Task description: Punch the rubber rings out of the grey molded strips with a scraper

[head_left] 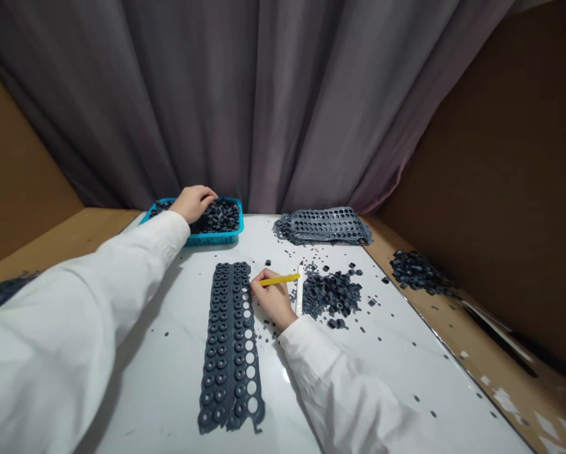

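Note:
A dark grey rubber sheet (229, 340) of moulded rings lies lengthwise on the white table. Along its right column, a run of round holes shows the table through. My right hand (274, 299) is closed around a yellow pen-shaped tool (280, 279), beside the upper right edge of the sheet; the tool's tip is hidden by the fingers. Over the blue basket (211, 239), my left hand (192, 203) has its fingers drawn together. Whatever they hold, if anything, cannot be made out. Small dark rubber pieces (221, 217) fill the basket.
A heap of loose dark pieces (334, 293) lies right of a white strip (300, 290). Stacked perforated sheets (327, 226) rest at the back. Another pile (418, 271) sits on the brown side surface near a dark blade-like tool (498, 337). Tiny scraps dot the table.

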Motion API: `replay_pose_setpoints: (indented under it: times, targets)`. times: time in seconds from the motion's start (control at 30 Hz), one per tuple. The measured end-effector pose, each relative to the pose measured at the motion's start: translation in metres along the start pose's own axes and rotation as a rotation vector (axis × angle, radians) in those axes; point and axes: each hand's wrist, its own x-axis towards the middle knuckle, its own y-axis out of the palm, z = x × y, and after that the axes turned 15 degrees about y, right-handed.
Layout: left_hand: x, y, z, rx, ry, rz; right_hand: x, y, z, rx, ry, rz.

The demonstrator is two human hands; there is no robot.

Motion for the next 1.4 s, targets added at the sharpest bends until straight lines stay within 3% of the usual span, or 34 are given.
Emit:
replay_pose_setpoints:
  times: [0.1, 0.17, 0.33, 0.47, 0.7, 0.87, 0.97, 1.13, 1.27, 1.4]
  targets:
    - [0.018, 0.003, 0.027, 0.099, -0.046, 0.051, 0.001, 0.001, -0.002, 0.006, -0.004, -0.009]
    - [0.027, 0.015, 0.033, 0.107, -0.059, 0.100, 0.001, 0.002, -0.002, 0.006, -0.004, -0.019]
    - [0.051, 0.057, 0.024, 0.067, -0.039, 0.193, 0.000, 0.003, -0.001, 0.005, 0.017, -0.020]
    - [0.065, 0.071, 0.023, 0.060, -0.070, 0.243, 0.001, 0.004, -0.003, 0.004, 0.011, -0.023]
    - [0.071, 0.052, 0.037, 0.096, -0.136, 0.286, 0.004, 0.006, -0.006, 0.028, 0.010, -0.020]
    - [0.056, 0.031, 0.038, 0.097, -0.094, 0.279, 0.003, 0.004, -0.003, 0.045, 0.033, 0.000]
    - [0.048, 0.027, 0.035, 0.108, 0.002, 0.294, 0.003, 0.003, -0.002, 0.057, 0.033, 0.005]
    - [0.045, 0.034, 0.016, 0.133, 0.205, 0.322, 0.002, 0.002, -0.001, 0.047, 0.039, -0.009]
    - [0.034, 0.037, -0.026, 0.103, 0.359, 0.280, 0.002, 0.002, -0.002, 0.051, 0.031, 0.007]
    - [-0.011, 0.040, -0.075, -0.257, 0.566, 0.607, 0.005, 0.002, -0.004, 0.062, 0.027, 0.021]
